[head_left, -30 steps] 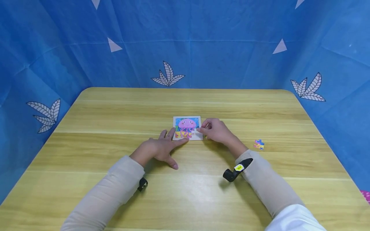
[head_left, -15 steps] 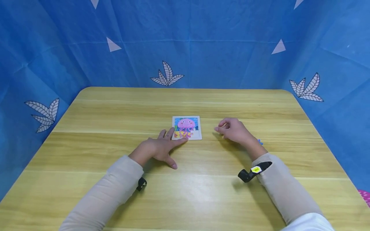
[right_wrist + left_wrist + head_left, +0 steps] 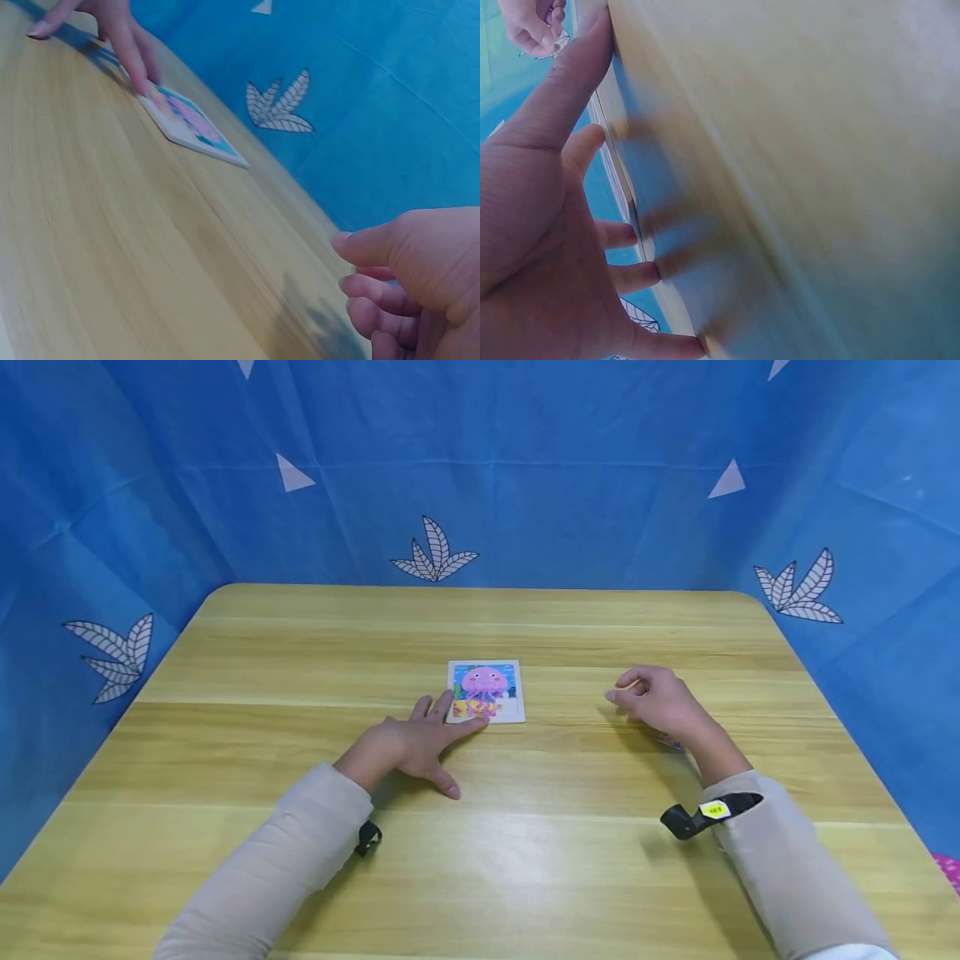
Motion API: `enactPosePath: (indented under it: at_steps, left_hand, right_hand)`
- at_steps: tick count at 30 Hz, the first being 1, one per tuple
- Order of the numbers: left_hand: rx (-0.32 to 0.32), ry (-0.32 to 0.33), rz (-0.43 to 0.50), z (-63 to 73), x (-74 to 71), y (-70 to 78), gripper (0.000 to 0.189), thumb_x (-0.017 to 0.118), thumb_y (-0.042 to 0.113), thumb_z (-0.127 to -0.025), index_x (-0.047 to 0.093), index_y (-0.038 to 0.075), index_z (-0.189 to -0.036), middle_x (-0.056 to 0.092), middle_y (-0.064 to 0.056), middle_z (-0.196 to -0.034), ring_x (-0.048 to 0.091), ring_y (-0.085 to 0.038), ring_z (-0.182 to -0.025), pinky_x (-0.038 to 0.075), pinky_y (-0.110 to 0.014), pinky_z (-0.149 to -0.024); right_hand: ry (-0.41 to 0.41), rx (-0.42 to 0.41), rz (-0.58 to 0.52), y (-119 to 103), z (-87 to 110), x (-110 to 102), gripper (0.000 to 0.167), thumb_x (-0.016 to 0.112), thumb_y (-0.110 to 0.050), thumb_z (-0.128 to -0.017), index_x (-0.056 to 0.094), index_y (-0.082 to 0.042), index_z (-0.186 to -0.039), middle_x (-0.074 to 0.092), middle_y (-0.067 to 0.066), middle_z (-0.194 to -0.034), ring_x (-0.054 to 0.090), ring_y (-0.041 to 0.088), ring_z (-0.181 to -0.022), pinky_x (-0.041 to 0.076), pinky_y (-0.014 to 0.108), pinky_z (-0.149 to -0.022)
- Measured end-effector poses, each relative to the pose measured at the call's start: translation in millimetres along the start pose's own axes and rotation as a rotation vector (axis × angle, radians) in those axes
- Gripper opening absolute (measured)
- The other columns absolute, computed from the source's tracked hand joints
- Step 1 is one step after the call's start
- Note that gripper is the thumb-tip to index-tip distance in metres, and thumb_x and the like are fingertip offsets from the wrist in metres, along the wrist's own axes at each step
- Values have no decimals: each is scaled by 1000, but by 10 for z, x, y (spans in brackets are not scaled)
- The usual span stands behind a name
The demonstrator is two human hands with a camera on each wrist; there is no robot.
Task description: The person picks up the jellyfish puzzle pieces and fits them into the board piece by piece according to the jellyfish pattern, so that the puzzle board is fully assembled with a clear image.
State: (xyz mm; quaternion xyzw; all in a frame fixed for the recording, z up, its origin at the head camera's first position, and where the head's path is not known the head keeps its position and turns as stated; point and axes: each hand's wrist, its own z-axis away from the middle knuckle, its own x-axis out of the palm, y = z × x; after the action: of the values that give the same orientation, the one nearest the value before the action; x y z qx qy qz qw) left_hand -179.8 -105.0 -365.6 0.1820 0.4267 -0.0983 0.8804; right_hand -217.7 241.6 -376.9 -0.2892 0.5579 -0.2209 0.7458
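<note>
A square jigsaw puzzle (image 3: 512,711) with a pink jellyfish picture lies flat at mid-table; bare white shows at its lower right. My left hand (image 3: 420,747) has its fingers spread, the fingertips touching the puzzle's left and near edges. Right of the puzzle, my right hand (image 3: 663,702) is above the tabletop, its fingers loosely curled with the thumb near the index finger. No object shows between thumb and fingers in the right wrist view, where that hand (image 3: 427,277) is at lower right. A loose puzzle piece (image 3: 670,742) lies partly hidden beneath the right hand and wrist.
The light wooden table (image 3: 480,868) has its far edge against a blue cloth backdrop (image 3: 570,502) with leaf and triangle prints. Black camera mounts sit on both wrists, the right one (image 3: 697,818) standing out over the table.
My right hand has moved off the puzzle's right edge and travelled rightward, over the loose piece, which it now partly covers. My left hand stays in place on the puzzle.
</note>
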Motion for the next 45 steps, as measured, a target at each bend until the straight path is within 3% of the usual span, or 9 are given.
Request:
enactPosePath:
  at_steps: [11, 23, 35, 41, 45]
  left_hand:
    - [2, -5, -6, 10, -11, 15, 101, 73, 58, -70, 8, 50, -147, -16, -11, -158, -8, -41, -143, 14, -75, -99]
    - [0, -8, 0, 2, -10, 4, 101, 73, 57, -70, 7, 51, -146, -18, -10, -157, -9, -41, -143, 14, -74, -100]
    - [-3, -9, 3, -15, 8, -4, 101, 73, 57, -70, 7, 52, -146, -18, -10, -157, -9, -41, -143, 12, -75, -100]
    - [-2, -2, -3, -19, 6, -5, 101, 73, 58, -70, 7, 51, -146, -17, -10, -157, -8, -41, -143, 13, -75, -99]
    - [-4, -3, -5, -17, 6, -4, 102, 73, 58, -70, 7, 51, -146, -17, -10, -157, -8, -41, -143, 13, -75, -99]
  right_hand:
    - [45, 57, 36, 258, 186, -252, 59, 64, -42, -88, 50, 1, -125, 54, 16, -105, 54, 27, -90, 45, 31, -71]
    - [2, 95, 130, 546, 370, -284, 72, 73, -49, -77, 52, 5, -121, 53, 18, -106, 50, 29, -93, 41, 36, -77]
    - [21, 66, 123, 579, 383, -230, 58, 76, -36, -79, 54, 5, -114, 54, 17, -101, 50, 28, -89, 41, 33, -74]
    - [41, 33, 90, 569, 386, -210, 54, 75, -30, -81, 50, 5, -113, 54, 20, -106, 50, 30, -93, 41, 36, -78]
    - [65, 16, 63, 542, 381, -174, 50, 73, -28, -83, 48, 4, -112, 54, 17, -100, 49, 27, -88, 41, 33, -73]
